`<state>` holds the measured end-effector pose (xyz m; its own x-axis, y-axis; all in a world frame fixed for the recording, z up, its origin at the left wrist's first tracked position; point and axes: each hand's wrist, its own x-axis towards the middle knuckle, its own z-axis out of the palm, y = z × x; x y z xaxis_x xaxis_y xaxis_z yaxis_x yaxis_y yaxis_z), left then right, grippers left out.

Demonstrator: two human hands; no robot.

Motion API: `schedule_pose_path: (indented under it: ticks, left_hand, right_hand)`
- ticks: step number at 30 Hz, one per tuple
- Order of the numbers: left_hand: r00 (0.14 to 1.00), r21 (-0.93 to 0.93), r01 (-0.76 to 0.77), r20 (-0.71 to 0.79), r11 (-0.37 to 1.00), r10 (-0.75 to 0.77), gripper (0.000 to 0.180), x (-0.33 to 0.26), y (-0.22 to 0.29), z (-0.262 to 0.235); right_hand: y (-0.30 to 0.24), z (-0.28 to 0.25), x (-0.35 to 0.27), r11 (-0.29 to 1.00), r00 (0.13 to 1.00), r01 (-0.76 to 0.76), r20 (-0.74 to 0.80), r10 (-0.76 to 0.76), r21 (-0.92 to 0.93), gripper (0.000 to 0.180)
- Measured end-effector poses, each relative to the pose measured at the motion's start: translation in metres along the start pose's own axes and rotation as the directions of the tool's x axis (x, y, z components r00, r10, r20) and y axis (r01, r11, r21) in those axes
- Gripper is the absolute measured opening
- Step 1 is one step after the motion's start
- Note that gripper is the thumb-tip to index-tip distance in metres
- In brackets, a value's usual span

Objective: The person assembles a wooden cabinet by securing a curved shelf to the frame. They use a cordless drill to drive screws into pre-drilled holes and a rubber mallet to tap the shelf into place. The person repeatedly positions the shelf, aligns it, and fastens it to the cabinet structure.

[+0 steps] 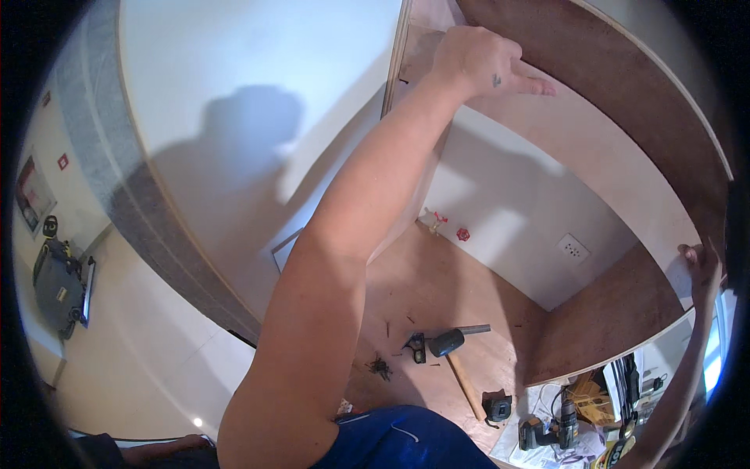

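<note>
A large brown plywood board [625, 86] is held up high across an open plywood cabinet. My left hand [480, 62] is raised to the board's left end, next to the upright side panel [394, 70]. It is pressed against the board with its fingers curled and one finger stretched out to the right. My right hand [701, 266] grips the board's lower right edge, fingers wrapped over the rim. Both arms reach up from the lower edge.
On the cabinet's brown floor [422, 281] lie a hammer [449, 341], a tape measure [497, 406] and several black screws [380, 366]. A cordless drill [547, 430] and other tools lie at lower right. The white back wall has a socket [573, 248] and red valves [462, 234].
</note>
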<state>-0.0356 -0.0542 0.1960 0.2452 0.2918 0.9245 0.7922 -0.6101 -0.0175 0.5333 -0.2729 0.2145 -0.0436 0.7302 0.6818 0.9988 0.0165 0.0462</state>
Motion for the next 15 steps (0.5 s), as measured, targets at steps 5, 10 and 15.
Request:
schedule_pose_path:
  ticks: [5,10,15]
  left_hand:
    - [0.993,0.067,-0.046,-0.109,0.997,0.053,0.085,-0.001,-0.004,0.006]
    - [0.995,0.008,-0.065,-0.069,0.998,0.066,0.084,-0.003,-0.007,-0.002]
    - [0.997,0.005,-0.073,-0.023,0.997,0.074,0.077,-0.002,-0.002,-0.005]
  right_hand:
    - [-0.007,0.003,-0.001,0.996,0.994,0.083,-0.069,-0.079,0.044,0.057]
    - [-0.006,0.013,0.003,0.992,0.993,0.078,-0.091,-0.069,0.098,0.053]
    - [0.000,0.022,-0.001,0.987,1.000,0.016,-0.006,-0.015,0.162,0.040]
